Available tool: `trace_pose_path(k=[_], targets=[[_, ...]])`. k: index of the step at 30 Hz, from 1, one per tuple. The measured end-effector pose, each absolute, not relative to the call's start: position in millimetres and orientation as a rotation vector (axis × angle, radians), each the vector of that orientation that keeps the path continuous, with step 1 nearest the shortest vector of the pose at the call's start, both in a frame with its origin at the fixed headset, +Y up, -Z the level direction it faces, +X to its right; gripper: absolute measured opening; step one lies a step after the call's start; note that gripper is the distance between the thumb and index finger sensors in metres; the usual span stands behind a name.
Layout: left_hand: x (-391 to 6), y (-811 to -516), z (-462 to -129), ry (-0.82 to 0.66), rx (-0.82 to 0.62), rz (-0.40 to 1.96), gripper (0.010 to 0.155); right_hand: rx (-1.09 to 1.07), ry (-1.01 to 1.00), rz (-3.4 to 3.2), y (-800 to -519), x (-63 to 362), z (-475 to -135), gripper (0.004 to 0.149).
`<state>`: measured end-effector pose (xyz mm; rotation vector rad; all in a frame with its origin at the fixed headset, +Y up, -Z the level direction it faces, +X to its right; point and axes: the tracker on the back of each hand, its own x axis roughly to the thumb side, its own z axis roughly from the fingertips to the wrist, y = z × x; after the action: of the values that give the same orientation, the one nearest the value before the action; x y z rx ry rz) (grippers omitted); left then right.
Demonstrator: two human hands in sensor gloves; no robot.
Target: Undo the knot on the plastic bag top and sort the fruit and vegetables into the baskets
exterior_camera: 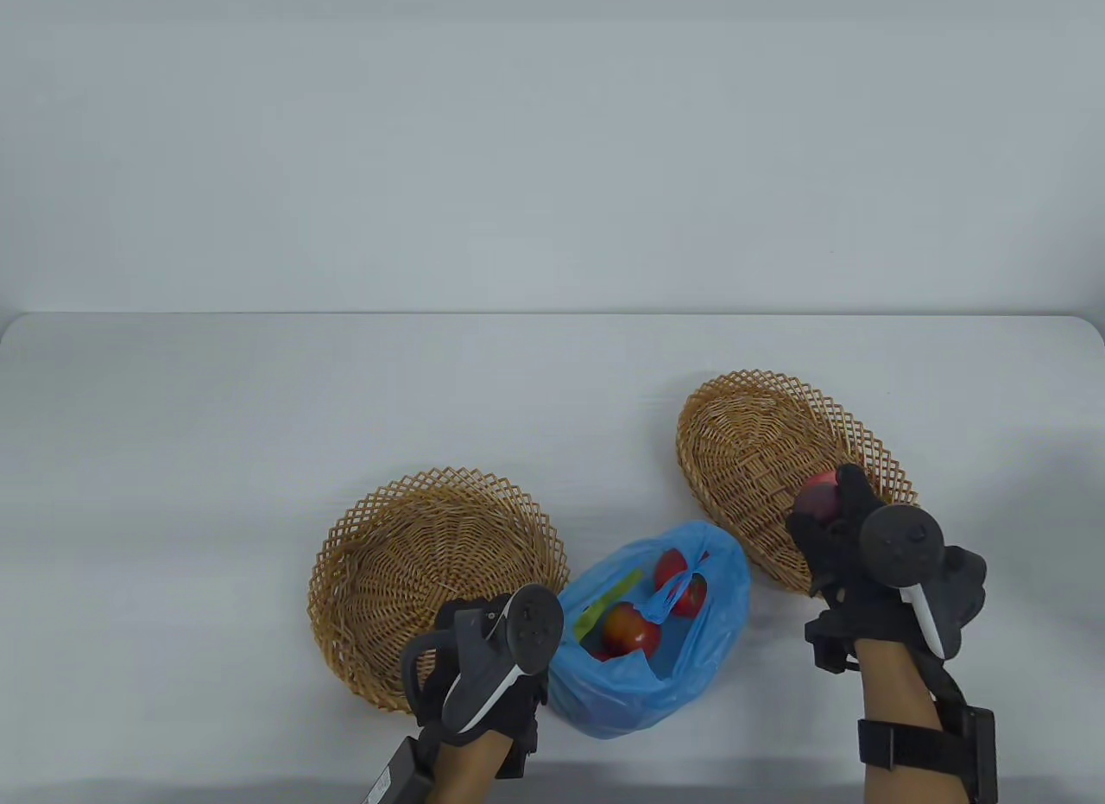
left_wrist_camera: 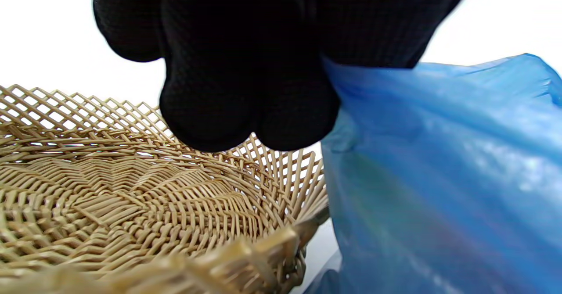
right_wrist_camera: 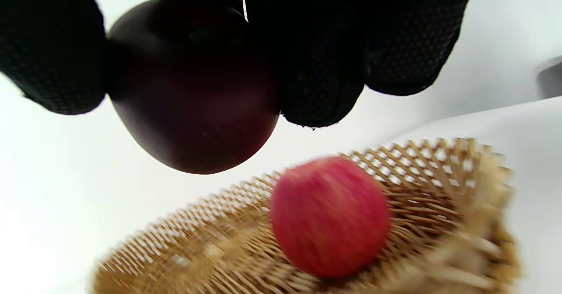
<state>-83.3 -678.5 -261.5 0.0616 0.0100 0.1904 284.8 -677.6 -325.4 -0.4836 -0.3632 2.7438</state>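
Fingers point(left_wrist_camera: 246, 109) of the left hand point(exterior_camera: 483, 666) are pinching the blue plastic bag point(exterior_camera: 656, 666) at its nine o'clock edge. Red fruit point(exterior_camera: 630, 629) and something green point(exterior_camera: 609, 598) are lying inside the bag, between two wicker baskets on the tabletop point(exterior_camera: 216, 424). At two o'clock, the right hand point(exterior_camera: 850, 549) is grasping a dark red fruit point(right_wrist_camera: 193, 92) over the right basket point(exterior_camera: 742, 441), where a pink apple point(right_wrist_camera: 329, 215) is already sitting. The left basket point(exterior_camera: 406, 562) is lying just beside the bag.
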Motion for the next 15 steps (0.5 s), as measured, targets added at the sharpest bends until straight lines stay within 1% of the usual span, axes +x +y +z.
trace_pose_path(k=[1,6,9,12,15], targets=[[-83.3,-678.5,-261.4,0.009,0.06,0.189,0.042,-0.504,-0.319,2.816,-684.8,282.7,-328.6,0.081],[-82.7,-678.7,-261.3,0.005,0.061,0.185,0.042,-0.534,-0.238,2.93,-700.2,279.1,-336.4,0.081],[-82.3,-678.5,-260.9,0.003,0.059,0.183,0.042,-0.537,-0.197,2.966,-704.8,277.4,-338.9,0.082],[-82.1,-678.8,-260.9,0.002,0.058,0.183,0.042,-0.565,-0.09,2.991,-710.5,277.7,-341.4,0.082],[-82.1,-678.3,-260.6,0.001,0.06,0.184,0.042,-0.58,-0.087,2.976,-712.8,280.0,-341.4,0.082]])
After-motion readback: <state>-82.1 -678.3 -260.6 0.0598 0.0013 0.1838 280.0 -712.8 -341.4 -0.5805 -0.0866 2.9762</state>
